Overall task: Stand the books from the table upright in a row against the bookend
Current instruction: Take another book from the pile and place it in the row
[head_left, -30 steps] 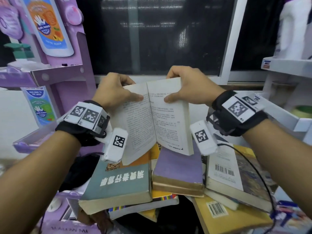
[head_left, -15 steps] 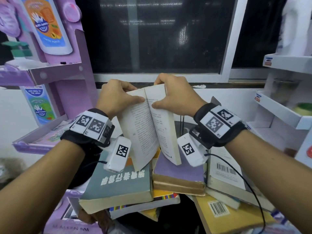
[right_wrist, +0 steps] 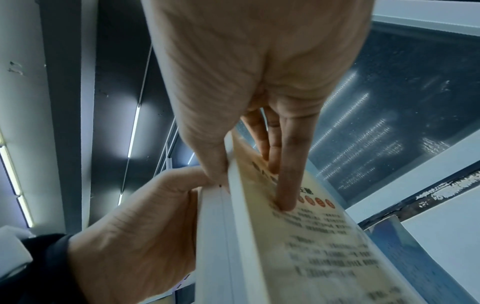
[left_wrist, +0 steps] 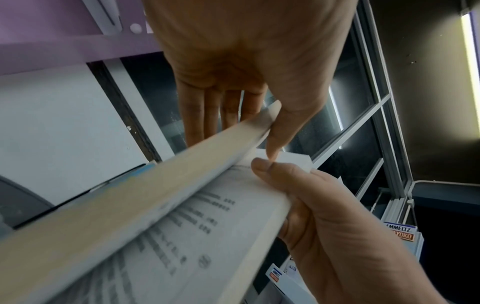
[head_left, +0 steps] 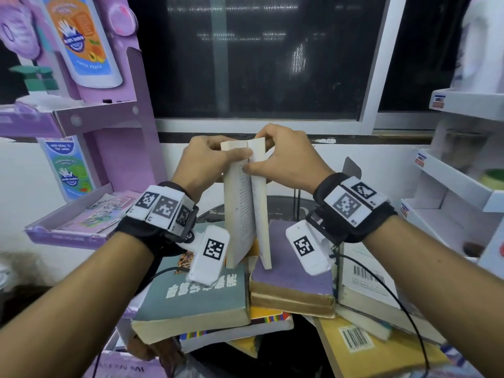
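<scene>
While nearly shut, cream-paged upright book (head_left: 246,203)

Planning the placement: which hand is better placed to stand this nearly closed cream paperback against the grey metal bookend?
Right, probably. The right hand pinches the cream paperback at its top, and the grey metal bookend rises just behind that wrist; the left hand would have to cross over.
</scene>
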The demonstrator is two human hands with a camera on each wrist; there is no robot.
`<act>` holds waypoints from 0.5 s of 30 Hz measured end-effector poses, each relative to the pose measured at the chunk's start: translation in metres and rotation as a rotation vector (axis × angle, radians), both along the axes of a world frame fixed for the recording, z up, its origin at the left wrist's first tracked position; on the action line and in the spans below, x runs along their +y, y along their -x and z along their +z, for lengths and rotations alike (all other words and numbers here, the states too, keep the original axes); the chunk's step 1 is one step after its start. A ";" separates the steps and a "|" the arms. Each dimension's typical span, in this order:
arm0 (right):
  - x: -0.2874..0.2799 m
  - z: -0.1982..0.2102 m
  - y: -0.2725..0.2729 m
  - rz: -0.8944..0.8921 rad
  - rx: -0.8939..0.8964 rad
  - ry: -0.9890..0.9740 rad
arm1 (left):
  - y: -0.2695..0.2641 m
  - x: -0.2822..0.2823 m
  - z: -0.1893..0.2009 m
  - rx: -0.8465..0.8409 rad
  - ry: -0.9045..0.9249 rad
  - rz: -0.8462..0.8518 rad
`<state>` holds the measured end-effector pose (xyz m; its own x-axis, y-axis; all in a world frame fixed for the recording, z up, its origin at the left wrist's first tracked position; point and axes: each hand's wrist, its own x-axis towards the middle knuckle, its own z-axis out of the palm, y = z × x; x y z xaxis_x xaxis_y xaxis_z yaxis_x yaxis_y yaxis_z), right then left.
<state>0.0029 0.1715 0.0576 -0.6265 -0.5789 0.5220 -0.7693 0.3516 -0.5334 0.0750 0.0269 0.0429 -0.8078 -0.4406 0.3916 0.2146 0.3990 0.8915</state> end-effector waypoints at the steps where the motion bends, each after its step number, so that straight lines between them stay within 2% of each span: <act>1: 0.001 0.000 -0.001 0.027 -0.037 0.011 | 0.000 0.001 -0.001 0.003 -0.011 -0.015; 11: 0.004 -0.005 0.000 0.124 -0.202 0.042 | -0.008 0.006 0.000 -0.007 -0.049 -0.161; 15: 0.003 -0.008 0.004 0.117 -0.142 -0.025 | -0.007 0.004 -0.003 0.012 -0.013 -0.143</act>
<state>-0.0015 0.1743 0.0501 -0.6204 -0.6637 0.4178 -0.7236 0.2789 -0.6314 0.0815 0.0307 0.0396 -0.8579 -0.3261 0.3970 0.2794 0.3523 0.8932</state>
